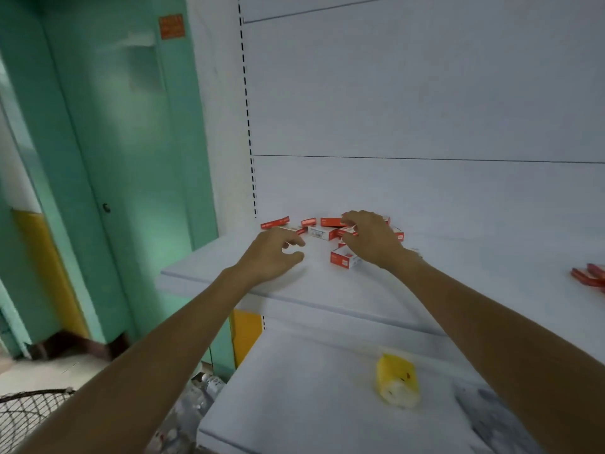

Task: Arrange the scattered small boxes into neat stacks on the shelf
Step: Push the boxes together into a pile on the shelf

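Nearest, at lower left, a black wire-mesh guard (29, 411) sits beside the pale grey lower shelf board (294, 404). A blurred yellow soft object with a white end (397, 381) lies towards the right of that board, with bare board all around it. Above and behind it runs the rounded front edge of the pale grey upper shelf board (229, 286). Its left corner juts out free beside a teal door (131, 158), and both forearms cross this edge. The left hand (271, 253) hangs just over the shelf's bare front-left part, its fingers (293, 241) loosely half-curled and parted from the thumb, with nothing held. Whether its tips touch the box just beyond them cannot be told. A red-and-white small cardboard box (343, 258) lies alone under the right wrist, just in front of the others. The right hand (370, 237) arches over the scattered cluster of small red-and-white cardboard boxes (322, 231), which lies mid-shelf close to the back. Its fingers (348, 221) are bent down onto a red box on top, but a real grip cannot be made out. One flat red box (275, 222) lies apart at the cluster's left end, near the slotted white upright (248, 126). Far right, well apart across open shelf, lie some red packs (589, 275). Behind everything stands the plain pale back panel (425, 109).
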### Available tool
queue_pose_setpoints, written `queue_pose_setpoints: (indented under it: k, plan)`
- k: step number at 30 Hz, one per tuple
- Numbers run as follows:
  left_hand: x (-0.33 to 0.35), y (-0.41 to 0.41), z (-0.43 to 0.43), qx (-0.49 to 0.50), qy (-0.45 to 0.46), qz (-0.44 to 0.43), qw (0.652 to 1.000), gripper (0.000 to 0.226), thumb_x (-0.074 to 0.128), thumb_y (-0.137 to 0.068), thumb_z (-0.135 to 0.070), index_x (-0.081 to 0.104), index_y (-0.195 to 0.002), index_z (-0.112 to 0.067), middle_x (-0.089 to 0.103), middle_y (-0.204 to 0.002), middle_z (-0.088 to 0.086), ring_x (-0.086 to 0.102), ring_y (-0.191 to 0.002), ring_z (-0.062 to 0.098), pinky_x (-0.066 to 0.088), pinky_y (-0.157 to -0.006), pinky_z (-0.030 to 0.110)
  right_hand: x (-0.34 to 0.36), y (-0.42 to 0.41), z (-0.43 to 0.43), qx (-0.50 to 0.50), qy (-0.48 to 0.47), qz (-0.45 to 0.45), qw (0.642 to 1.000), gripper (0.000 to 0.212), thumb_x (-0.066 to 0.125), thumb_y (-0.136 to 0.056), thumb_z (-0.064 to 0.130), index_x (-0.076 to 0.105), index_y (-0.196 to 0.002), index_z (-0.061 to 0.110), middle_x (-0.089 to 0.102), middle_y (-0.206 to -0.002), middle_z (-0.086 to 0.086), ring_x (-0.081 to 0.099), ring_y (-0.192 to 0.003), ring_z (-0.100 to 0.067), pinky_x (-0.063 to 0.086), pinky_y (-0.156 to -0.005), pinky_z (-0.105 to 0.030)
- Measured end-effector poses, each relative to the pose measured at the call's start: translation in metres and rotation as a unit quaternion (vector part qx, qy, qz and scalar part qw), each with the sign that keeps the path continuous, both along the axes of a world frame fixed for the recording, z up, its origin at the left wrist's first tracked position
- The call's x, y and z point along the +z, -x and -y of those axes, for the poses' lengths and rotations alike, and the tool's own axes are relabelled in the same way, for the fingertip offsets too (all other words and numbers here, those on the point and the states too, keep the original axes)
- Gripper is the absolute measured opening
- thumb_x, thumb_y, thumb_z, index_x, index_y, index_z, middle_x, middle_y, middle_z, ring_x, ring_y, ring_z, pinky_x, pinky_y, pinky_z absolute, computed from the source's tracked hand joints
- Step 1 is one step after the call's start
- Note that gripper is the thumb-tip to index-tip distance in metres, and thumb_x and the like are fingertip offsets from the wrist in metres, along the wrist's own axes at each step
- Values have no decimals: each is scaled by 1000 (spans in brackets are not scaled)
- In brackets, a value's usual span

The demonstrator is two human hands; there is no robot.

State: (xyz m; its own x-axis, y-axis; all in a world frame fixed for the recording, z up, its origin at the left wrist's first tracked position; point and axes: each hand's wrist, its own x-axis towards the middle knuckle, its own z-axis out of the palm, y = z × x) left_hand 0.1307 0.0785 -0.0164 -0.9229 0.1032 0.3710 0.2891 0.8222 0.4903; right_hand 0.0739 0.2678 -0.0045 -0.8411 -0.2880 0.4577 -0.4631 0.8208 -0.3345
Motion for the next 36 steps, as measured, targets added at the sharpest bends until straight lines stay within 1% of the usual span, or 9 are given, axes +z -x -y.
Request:
queue_pose_setpoints:
  k: [6, 10, 15, 19, 21, 25, 28, 31, 36]
  plan:
    - [-8, 23, -12, -37, -33, 17, 999, 27, 61, -86, -23, 63, -113, -17, 58, -125, 1, 50, -99, 8, 38, -84, 20, 2, 11, -9, -28, -12, 10, 999, 33, 50, -89, 14, 57, -121, 11, 61, -119, -9, 54, -109, -25, 44, -88, -34]
    - [-13, 40, -28, -52, -26, 42, 997, 34, 63, -84, -28, 60, -117, -18, 56, -128, 1, 52, -107, 13, 39, -86, 22, 3, 30, -27, -54, -26, 23, 998, 30, 50, -86, 9, 59, -114, 9, 62, -114, -12, 54, -104, -26, 44, -86, -35]
    - [-10, 73, -41, -50, -36, 91, 994, 50, 62, -81, -48, 54, -121, -21, 55, -127, -2, 49, -102, 9, 39, -86, 25, 3, 67, -45, -77, -46, 59, 994, 34, 52, -85, 7, 56, -118, 11, 61, -119, -10, 56, -108, -25, 48, -92, -37]
    - [-11, 94, -56, -55, -48, 123, 990, 62, 62, -76, -57, 50, -127, -25, 55, -129, -3, 52, -99, 8, 44, -81, 24, -7, 95, -53, -68, -94, 103, 988, 33, 59, -87, 25, 55, -118, 14, 60, -121, -6, 56, -105, -22, 48, -89, -34]
    - [-16, 101, -58, -55, -31, 134, 989, 66, 63, -72, -59, 49, -127, -27, 55, -126, -4, 53, -98, 9, 44, -80, 23, -13, 104, -56, -51, -126, 119, 983, 36, 60, -86, 35, 57, -116, 15, 60, -117, -3, 55, -97, -18, 46, -83, -31]
    - [-22, 113, -55, -50, -9, 140, 989, 59, 67, -68, -60, 56, -118, -32, 58, -118, -5, 54, -99, 10, 43, -79, 23, -16, 117, -62, -32, -157, 130, 979, 36, 63, -82, 40, 56, -110, 17, 60, -109, -2, 51, -84, -14, 39, -72, -26]
    - [-16, 116, -54, -53, 12, 139, 989, 50, 68, -74, -49, 57, -118, -29, 59, -115, -3, 54, -95, 9, 44, -73, 20, -13, 124, -61, -22, -189, 146, 971, 42, 63, -82, 39, 53, -117, 18, 58, -115, -1, 51, -90, -14, 42, -76, -26]
    - [-13, 112, -58, -47, 65, 115, 990, 53, 66, -77, -46, 55, -123, -24, 58, -121, -2, 54, -98, 11, 48, -81, 26, -13, 124, -60, -24, -212, 129, 969, 44, 60, -84, 41, 52, -121, 20, 57, -120, -1, 52, -94, -15, 42, -77, -27]
    - [-14, 97, -58, -39, 103, 83, 990, 61, 71, -73, -46, 54, -126, -19, 58, -125, 0, 53, -102, 14, 49, -82, 26, -8, 108, -58, -27, -168, 79, 982, 49, 60, -85, 42, 49, -128, 19, 54, -128, -2, 51, -113, -20, 41, -90, -33]
